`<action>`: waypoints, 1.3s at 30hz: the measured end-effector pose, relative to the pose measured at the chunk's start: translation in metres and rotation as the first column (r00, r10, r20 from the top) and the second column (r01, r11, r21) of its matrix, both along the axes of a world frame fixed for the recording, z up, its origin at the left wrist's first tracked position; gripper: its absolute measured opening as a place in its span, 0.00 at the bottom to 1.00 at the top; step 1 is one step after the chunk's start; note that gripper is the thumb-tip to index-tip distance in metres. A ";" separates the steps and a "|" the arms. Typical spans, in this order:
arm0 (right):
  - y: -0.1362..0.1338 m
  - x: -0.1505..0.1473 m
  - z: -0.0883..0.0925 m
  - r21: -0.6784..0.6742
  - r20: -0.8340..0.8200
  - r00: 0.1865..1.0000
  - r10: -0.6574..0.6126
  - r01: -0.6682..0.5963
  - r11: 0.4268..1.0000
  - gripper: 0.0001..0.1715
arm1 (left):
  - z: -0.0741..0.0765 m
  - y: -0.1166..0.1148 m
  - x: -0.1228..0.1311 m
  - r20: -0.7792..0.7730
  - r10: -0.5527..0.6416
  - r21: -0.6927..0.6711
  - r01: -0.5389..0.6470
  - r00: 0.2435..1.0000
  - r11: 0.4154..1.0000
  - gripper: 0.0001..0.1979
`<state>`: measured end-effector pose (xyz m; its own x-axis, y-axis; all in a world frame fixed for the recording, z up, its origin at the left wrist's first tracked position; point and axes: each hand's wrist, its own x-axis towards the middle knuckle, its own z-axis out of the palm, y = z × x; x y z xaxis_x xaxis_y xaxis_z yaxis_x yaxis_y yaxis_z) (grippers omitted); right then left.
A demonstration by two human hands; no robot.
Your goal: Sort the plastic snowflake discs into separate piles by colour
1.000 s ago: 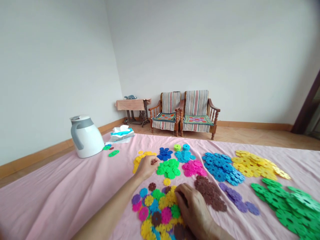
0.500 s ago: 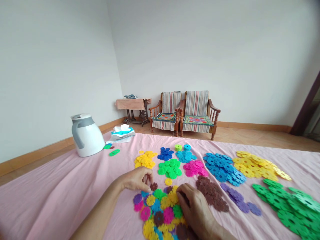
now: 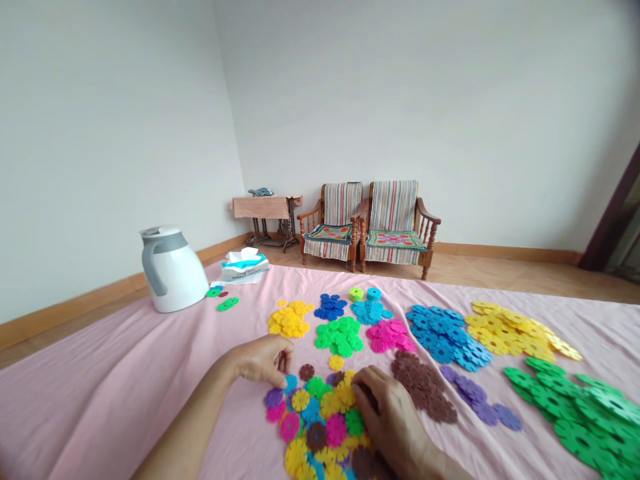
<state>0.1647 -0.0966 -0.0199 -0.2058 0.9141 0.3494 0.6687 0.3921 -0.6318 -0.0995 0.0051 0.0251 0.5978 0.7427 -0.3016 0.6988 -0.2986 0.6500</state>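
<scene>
A mixed pile of coloured plastic snowflake discs [image 3: 320,417] lies on the pink cloth [image 3: 150,373] in front of me. My left hand [image 3: 263,360] hovers at the pile's upper left edge, fingers curled in a pinch near a blue disc [image 3: 291,383] and a purple disc [image 3: 273,398]; what it holds, if anything, is hidden. My right hand [image 3: 390,410] rests on the pile's right side, fingers bent over the discs. A lone brown disc [image 3: 307,371] and a lone yellow disc [image 3: 336,363] lie just beyond the pile.
Sorted heaps lie farther out: yellow [image 3: 289,319], dark blue [image 3: 330,307], green [image 3: 340,335], cyan [image 3: 369,308], pink [image 3: 390,335], brown [image 3: 423,387], blue [image 3: 445,333], purple [image 3: 477,397], large yellow [image 3: 515,333], large green [image 3: 580,403]. A white kettle [image 3: 170,270] and tissue pack [image 3: 244,265] stand at the left.
My left hand came back from the yellow heap toward the mixed pile and now pinches at its upper left edge. My right hand has stayed on the pile.
</scene>
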 end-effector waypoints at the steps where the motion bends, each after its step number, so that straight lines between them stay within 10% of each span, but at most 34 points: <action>1: 0.000 0.000 0.000 0.000 0.000 1.000 0.001 -0.001 1.000 0.14 | 0.000 0.000 0.001 0.004 0.000 0.006 0.000 1.000 1.000 0.13; 16: 0.002 -0.001 -0.001 0.003 0.011 1.000 0.004 -0.004 1.000 0.14 | 0.004 -0.002 -0.001 0.080 -0.046 -0.106 0.055 0.996 0.993 0.13; 22: 0.002 0.000 -0.002 0.009 0.024 1.000 -0.004 0.004 1.000 0.13 | 0.007 0.009 -0.001 0.310 0.179 -0.109 -0.152 0.934 0.982 0.14; 28: 0.001 -0.001 -0.001 0.004 0.031 1.000 0.007 -0.007 1.000 0.14 | -0.003 0.040 0.039 0.397 0.468 0.047 -0.527 0.790 0.849 0.12; 39: 0.006 0.001 -0.010 0.032 0.055 0.998 0.023 -0.025 0.999 0.13 | -0.017 0.105 0.107 0.318 0.632 0.292 -0.707 0.707 0.644 0.02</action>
